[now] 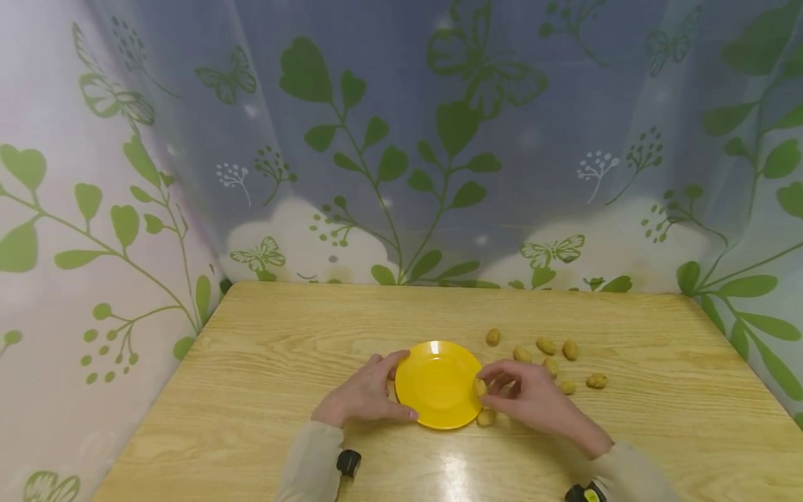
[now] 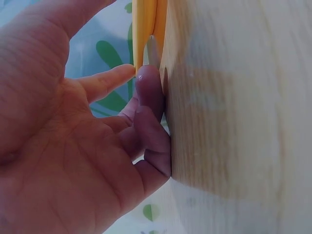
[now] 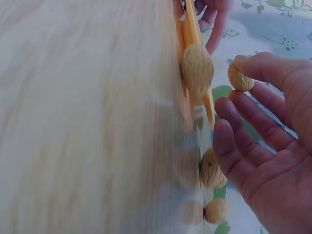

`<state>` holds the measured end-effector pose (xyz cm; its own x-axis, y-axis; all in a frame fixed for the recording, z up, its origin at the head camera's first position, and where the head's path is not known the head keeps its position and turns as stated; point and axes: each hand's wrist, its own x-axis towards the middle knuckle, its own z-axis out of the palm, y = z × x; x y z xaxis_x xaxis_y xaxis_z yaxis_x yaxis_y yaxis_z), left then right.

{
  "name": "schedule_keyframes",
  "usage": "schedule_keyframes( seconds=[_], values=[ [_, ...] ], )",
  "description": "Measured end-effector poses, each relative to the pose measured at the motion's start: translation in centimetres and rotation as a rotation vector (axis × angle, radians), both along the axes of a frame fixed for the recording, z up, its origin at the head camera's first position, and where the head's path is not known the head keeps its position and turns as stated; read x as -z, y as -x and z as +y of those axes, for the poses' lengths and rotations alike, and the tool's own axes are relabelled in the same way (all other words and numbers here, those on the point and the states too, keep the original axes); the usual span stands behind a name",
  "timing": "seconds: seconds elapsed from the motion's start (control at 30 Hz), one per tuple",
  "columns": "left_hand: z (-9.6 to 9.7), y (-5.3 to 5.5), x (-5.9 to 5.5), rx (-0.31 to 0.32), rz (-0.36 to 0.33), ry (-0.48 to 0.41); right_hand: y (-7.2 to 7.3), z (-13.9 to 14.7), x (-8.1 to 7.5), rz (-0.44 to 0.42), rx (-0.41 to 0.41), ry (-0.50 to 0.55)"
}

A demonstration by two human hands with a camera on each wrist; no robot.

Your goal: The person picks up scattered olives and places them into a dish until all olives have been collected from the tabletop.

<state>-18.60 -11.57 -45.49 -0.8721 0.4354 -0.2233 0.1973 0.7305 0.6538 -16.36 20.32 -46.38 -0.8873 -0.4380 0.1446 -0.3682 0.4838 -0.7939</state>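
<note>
A round yellow plate (image 1: 436,383) lies on the wooden table in the head view. My left hand (image 1: 364,394) holds its left rim, thumb at the lower edge and fingers at the upper edge. In the left wrist view a fingertip (image 2: 127,71) touches the plate's edge (image 2: 142,29), while the other fingers curl against the tabletop. Over the plate's right rim, my right hand (image 1: 530,397) pinches a walnut (image 3: 240,75) between thumb and fingertips. Another walnut (image 1: 486,417) lies on the table beside the plate's lower right edge. No walnut shows inside the plate.
Several loose walnuts (image 1: 546,345) are scattered on the wooden table (image 1: 282,328) to the right of the plate, some just beyond my right hand. A patterned curtain (image 1: 401,174) with green leaves and butterflies hangs behind the table's back edge and along its sides.
</note>
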Motion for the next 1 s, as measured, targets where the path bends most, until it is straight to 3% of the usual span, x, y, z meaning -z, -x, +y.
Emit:
schedule_keyframes(
  seconds=[0.53,0.8,1.0],
  values=[
    [0.2,-0.1,-0.3,0.0,-0.006,0.015,1.1,-2.9,-0.3,-0.052,-0.099,-0.004],
    [0.2,0.0,-0.3,-0.007,-0.017,0.021,1.5,-3.5,-0.3,-0.036,-0.1,-0.05],
    [0.2,0.0,-0.3,0.001,-0.015,0.025,1.7,-3.8,-0.2,-0.074,-0.112,-0.082]
  ],
)
